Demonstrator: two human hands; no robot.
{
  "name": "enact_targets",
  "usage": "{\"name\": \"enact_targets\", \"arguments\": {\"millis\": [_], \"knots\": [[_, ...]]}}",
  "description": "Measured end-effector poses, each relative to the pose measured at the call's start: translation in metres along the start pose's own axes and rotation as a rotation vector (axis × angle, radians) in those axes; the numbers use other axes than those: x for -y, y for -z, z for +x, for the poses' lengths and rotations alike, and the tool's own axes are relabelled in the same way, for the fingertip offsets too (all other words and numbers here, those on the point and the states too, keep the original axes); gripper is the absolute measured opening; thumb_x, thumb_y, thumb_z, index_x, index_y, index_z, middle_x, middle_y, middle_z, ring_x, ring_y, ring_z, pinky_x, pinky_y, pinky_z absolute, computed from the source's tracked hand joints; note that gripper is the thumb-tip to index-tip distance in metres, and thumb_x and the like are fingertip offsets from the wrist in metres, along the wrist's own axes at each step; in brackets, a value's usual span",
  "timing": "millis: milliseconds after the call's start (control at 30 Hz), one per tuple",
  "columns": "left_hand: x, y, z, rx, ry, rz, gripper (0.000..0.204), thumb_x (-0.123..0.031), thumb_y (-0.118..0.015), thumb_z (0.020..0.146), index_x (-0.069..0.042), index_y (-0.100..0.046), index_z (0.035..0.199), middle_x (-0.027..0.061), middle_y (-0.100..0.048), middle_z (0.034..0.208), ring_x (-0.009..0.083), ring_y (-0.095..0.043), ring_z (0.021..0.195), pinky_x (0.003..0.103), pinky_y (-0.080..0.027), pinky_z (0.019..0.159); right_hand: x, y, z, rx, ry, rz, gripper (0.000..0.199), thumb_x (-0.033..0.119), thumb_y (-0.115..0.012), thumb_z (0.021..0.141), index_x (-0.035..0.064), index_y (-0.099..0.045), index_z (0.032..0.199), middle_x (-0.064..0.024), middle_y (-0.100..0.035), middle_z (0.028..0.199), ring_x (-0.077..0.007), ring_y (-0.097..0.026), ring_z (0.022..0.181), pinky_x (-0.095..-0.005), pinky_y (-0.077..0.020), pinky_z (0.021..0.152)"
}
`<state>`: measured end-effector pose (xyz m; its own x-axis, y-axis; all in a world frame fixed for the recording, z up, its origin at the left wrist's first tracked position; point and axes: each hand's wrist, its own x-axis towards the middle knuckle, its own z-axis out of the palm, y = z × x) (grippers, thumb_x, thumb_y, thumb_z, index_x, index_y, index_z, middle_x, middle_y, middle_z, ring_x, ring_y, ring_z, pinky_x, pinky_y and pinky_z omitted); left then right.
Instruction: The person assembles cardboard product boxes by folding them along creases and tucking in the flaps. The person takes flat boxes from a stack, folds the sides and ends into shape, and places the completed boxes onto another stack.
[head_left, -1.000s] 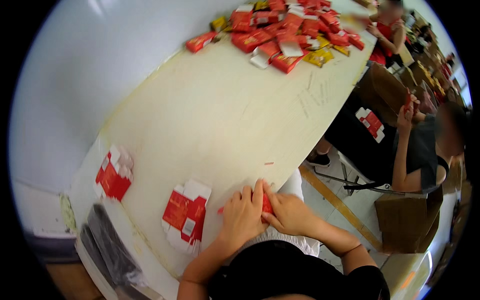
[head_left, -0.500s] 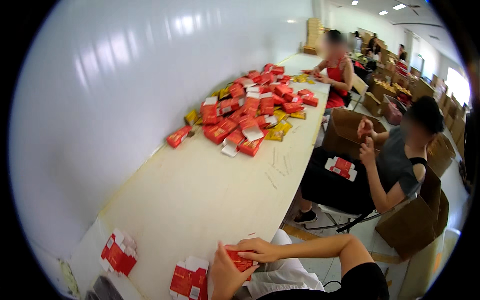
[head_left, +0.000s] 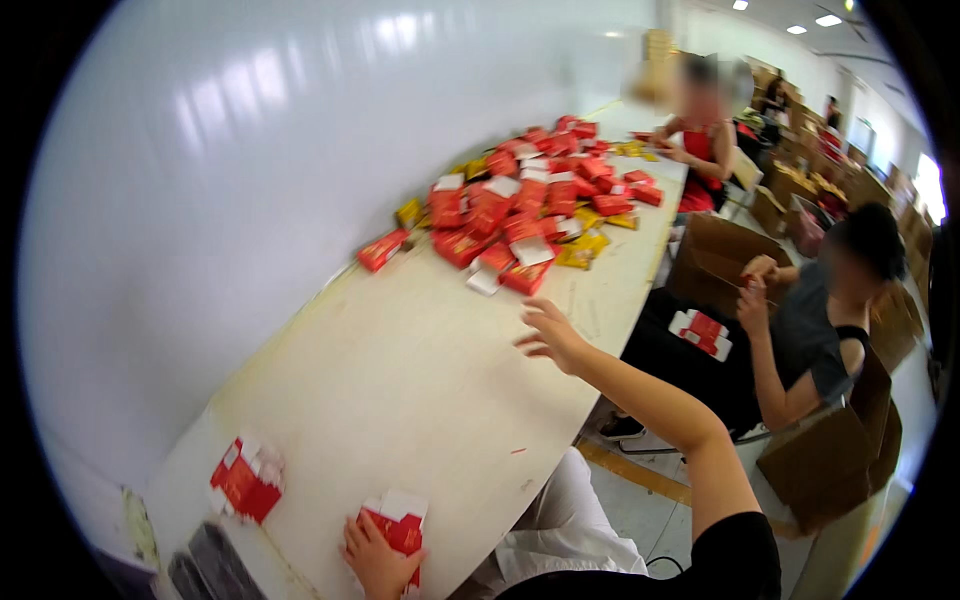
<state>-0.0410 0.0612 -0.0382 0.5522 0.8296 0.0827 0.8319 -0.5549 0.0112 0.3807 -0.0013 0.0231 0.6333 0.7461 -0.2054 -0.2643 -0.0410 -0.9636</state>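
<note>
My left hand (head_left: 382,558) lies at the near edge of the table with its fingers spread over a flat red-and-white carton blank (head_left: 405,530), covering part of it. Out over the middle of the table, my right hand (head_left: 556,338) is stretched toward the heap, fingers apart and holding nothing. Just beyond its fingertips begins the heap of red cartons (head_left: 530,215), some with white flaps standing up. Yellow packets (head_left: 584,250) lie among and beside them. A small stack of red-and-white carton blanks (head_left: 245,485) rests at the near left.
A pale wall (head_left: 250,180) runs along the table's left side. At the right, a seated person (head_left: 820,310) has a flat red carton (head_left: 703,332) on the lap, with brown cardboard boxes (head_left: 725,262) around. Farther back, another person (head_left: 705,140) works at the table.
My hands have parted from the red carton they held together. The right reached forward toward the heap; the left moved down onto the flat carton. The whole view shifted slightly.
</note>
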Motion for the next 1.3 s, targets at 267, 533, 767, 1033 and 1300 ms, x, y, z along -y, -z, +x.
{"name": "enact_targets", "arguments": {"millis": [267, 533, 767, 1033, 1300], "knots": [[-0.003, 0.026, 0.011, 0.064, 0.078, -0.233, 0.104, -0.038, -0.083, 0.051, -0.003, -0.032, 0.135, 0.0174, -0.042, 0.127, 0.0357, -0.039, 0.120, 0.048, -0.031, 0.101, -0.060, 0.013, -0.109, 0.096, -0.162, -0.015, 0.031, 0.015, -0.050, 0.089, 0.0077, -0.049, 0.119, -0.0053, -0.051, 0.115, -0.0162, -0.060, 0.081, -0.0281, -0.0465, 0.070], [-0.048, 0.064, 0.007, -0.104, -0.107, -0.399, 0.114, -0.036, -0.085, 0.052, 0.001, -0.022, 0.139, 0.0210, -0.033, 0.125, 0.0370, -0.035, 0.117, 0.047, -0.032, 0.099, -0.046, -0.054, -0.163, 0.428, 0.046, -0.156, 0.037, 0.010, -0.055, 0.086, 0.0016, -0.050, 0.122, -0.0074, -0.060, 0.098, -0.0113, -0.059, 0.071, -0.0240, -0.0472, 0.061], [-0.071, 0.060, 0.006, -0.197, -0.259, -0.432, 0.110, -0.036, -0.084, 0.052, 0.000, -0.025, 0.138, 0.0206, -0.033, 0.125, 0.0371, -0.035, 0.115, 0.048, -0.033, 0.094, -0.051, -0.078, -0.169, 0.383, 0.184, -0.258, 0.010, -0.001, -0.060, 0.082, -0.0039, -0.059, 0.091, -0.0037, -0.058, 0.069, -0.0065, -0.057, 0.055, -0.0200, -0.0447, 0.048], [-0.088, 0.053, 0.006, -0.255, -0.380, -0.522, 0.090, -0.019, -0.082, 0.056, 0.001, -0.038, 0.132, 0.0162, -0.041, 0.115, 0.0334, -0.044, 0.105, 0.047, -0.036, 0.090, -0.069, -0.067, -0.172, 0.172, 0.034, -0.092, 0.004, -0.003, -0.056, 0.084, -0.0036, -0.053, 0.083, -0.0022, -0.054, 0.061, -0.0091, -0.053, 0.046, -0.0219, -0.0410, 0.041], [-0.112, 0.027, -0.003, -0.165, -0.495, -0.681, 0.052, 0.000, -0.060, 0.074, 0.002, -0.050, 0.124, 0.0178, -0.050, 0.119, 0.0347, -0.051, 0.111, 0.046, -0.042, 0.091, -0.146, -0.108, -0.186, 0.061, 0.340, 0.205, 0.055, 0.026, -0.041, 0.094, -0.0018, -0.022, 0.139, -0.0147, -0.038, 0.136, -0.0240, -0.037, 0.126, -0.0370, -0.0286, 0.106]]}}
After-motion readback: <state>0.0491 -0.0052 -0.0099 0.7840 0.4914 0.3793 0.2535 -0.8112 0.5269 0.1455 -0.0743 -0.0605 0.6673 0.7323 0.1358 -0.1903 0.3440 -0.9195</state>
